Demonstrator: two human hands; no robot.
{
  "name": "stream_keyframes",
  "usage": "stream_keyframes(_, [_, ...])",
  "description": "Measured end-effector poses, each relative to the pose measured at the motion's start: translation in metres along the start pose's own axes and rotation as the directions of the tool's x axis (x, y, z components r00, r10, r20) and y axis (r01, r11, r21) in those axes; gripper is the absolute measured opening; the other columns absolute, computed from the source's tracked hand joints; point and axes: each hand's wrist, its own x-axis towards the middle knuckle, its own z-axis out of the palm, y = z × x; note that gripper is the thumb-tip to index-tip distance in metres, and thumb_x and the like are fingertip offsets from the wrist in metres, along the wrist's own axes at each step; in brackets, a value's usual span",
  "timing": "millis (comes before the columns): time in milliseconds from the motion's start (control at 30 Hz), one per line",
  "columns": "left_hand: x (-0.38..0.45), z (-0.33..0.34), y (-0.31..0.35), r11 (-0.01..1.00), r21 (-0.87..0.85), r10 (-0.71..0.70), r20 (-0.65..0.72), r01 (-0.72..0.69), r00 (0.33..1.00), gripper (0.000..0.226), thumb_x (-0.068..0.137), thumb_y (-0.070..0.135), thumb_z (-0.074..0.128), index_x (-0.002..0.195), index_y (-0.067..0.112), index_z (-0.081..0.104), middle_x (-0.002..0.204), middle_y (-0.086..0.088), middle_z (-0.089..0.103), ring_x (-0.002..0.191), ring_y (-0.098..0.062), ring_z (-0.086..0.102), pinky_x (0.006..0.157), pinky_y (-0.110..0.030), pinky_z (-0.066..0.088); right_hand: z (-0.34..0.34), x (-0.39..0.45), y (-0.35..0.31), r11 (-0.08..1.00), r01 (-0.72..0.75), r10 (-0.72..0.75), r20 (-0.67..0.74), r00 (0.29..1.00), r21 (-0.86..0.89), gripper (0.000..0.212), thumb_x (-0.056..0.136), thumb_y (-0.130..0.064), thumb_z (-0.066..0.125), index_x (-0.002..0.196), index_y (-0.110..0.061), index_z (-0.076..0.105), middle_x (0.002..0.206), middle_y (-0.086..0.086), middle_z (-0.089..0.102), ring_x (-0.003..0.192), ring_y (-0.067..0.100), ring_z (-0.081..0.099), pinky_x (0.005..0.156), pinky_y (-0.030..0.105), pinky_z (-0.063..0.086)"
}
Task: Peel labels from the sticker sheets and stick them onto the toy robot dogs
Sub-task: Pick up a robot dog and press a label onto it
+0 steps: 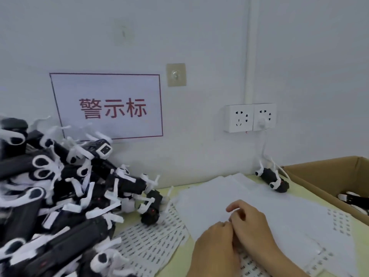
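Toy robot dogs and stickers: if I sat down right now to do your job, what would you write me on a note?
Left hand and right hand meet, fingers curled, over the sticker sheets mid-table; whether a label is pinched is hidden.
Pile of toy robot dogs on the left; one dog lies alone by the wall, near the cardboard box, which holds at least one more.
More label sheets lie beside the pile.
Done: cannot tell which dogs are labelled.
Left: peel a label, stick it on a dog, repeat.
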Motion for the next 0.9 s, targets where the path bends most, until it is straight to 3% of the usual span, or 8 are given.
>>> stream_keyframes(67, [-0.004, -0.005, -0.003, 1.000, 0.018, 0.002, 0.028, -0.003, 1.000, 0.032, 0.095, 0.018, 0.046, 0.125, 0.018, 0.057, 0.124, -0.002, 0.056, 0.118, -0.022, 0.053, 0.092, -0.035, 0.044, 0.001, -0.001, -0.001, 0.999, 0.008, -0.007, 0.014, 1.000, -0.037, 0.033, 0.089, -0.004, 0.049, 0.080, -0.030, 0.066, 0.065, -0.008, 0.068, 0.063, 0.004, 0.063, 0.054, 0.020, 0.045])
stream_keyframes(133, [-0.008, -0.011, -0.004, 0.983, 0.183, 0.015, 0.003, -0.015, 1.000, 0.032, 0.097, 0.020, 0.044, 0.127, 0.015, 0.052, 0.130, -0.007, 0.049, 0.126, -0.026, 0.043, 0.098, -0.039, 0.038, 0.003, 0.000, 0.000, 0.998, 0.020, -0.019, 0.017, 1.000, -0.065, 0.031, 0.088, -0.005, 0.051, 0.080, -0.031, 0.066, 0.064, -0.010, 0.068, 0.060, 0.006, 0.063, 0.054, 0.021, 0.044])
stream_keyframes(267, [-0.005, -0.029, -0.012, 0.870, 0.487, 0.024, -0.195, 0.075, 0.981, 0.050, 0.098, 0.024, 0.043, 0.145, 0.015, 0.028, 0.151, -0.017, 0.027, 0.145, -0.038, 0.015, 0.116, -0.053, 0.014, 0.006, -0.002, -0.001, 0.993, 0.029, -0.024, 0.043, 0.999, -0.118, 0.026, 0.087, -0.012, 0.052, 0.082, -0.034, 0.064, 0.067, -0.007, 0.067, 0.062, 0.007, 0.060, 0.061, 0.028, 0.048])
stream_keyframes(433, [0.006, -0.042, -0.028, 0.830, 0.428, -0.135, -0.466, 0.357, 0.875, 0.070, 0.093, 0.020, 0.046, 0.150, 0.014, 0.007, 0.148, -0.019, 0.022, 0.137, -0.038, 0.023, 0.106, -0.050, 0.025, 0.005, -0.003, 0.000, 0.995, 0.024, -0.019, 0.055, 0.998, -0.100, 0.024, 0.089, -0.017, 0.050, 0.083, -0.036, 0.063, 0.066, -0.001, 0.066, 0.048, 0.004, 0.052, 0.053, 0.025, 0.042])
stream_keyframes(533, [0.008, -0.034, -0.043, 0.843, 0.323, -0.240, -0.492, 0.431, 0.837, 0.065, 0.094, 0.016, 0.046, 0.151, 0.013, 0.016, 0.134, -0.013, 0.038, 0.121, -0.028, 0.039, 0.096, -0.037, 0.034, 0.005, -0.003, 0.000, 0.995, 0.036, -0.031, 0.067, 0.997, -0.088, 0.025, 0.090, -0.015, 0.050, 0.084, -0.035, 0.063, 0.065, -0.001, 0.064, 0.047, 0.002, 0.051, 0.052, 0.024, 0.041])
stream_keyframes(700, [0.008, -0.019, -0.068, 0.870, 0.269, -0.232, -0.516, 0.413, 0.825, 0.055, 0.098, 0.007, 0.049, 0.148, 0.007, 0.026, 0.134, -0.005, 0.054, 0.118, -0.019, 0.050, 0.096, -0.029, 0.039, 0.005, -0.001, 0.002, 0.996, 0.048, -0.042, 0.075, 0.996, -0.079, 0.025, 0.090, -0.014, 0.050, 0.084, -0.035, 0.063, 0.062, -0.004, 0.061, 0.046, 0.002, 0.049, 0.052, 0.023, 0.039])
stream_keyframes(833, [0.007, -0.025, -0.069, 0.906, 0.176, -0.250, -0.510, 0.384, 0.823, 0.041, 0.095, -0.001, 0.053, 0.135, 0.010, 0.049, 0.110, 0.000, 0.067, 0.100, -0.016, 0.060, 0.090, -0.027, 0.044, 0.006, 0.000, 0.004, 0.995, 0.048, -0.040, 0.083, 0.996, -0.089, 0.025, 0.091, -0.014, 0.051, 0.086, -0.035, 0.063, 0.064, -0.004, 0.060, 0.046, 0.001, 0.049, 0.052, 0.023, 0.039])
stream_keyframes(900, [0.001, -0.031, -0.061, 0.913, 0.167, -0.230, -0.544, 0.372, 0.807, 0.035, 0.079, -0.002, 0.075, 0.110, 0.008, 0.065, 0.083, -0.001, 0.069, 0.076, -0.016, 0.063, 0.072, -0.028, 0.051, 0.006, 0.000, 0.005, 0.995, 0.049, -0.041, 0.086, 0.995, -0.093, 0.025, 0.091, -0.015, 0.050, 0.086, -0.036, 0.063, 0.064, -0.003, 0.061, 0.045, 0.002, 0.049, 0.052, 0.024, 0.040])
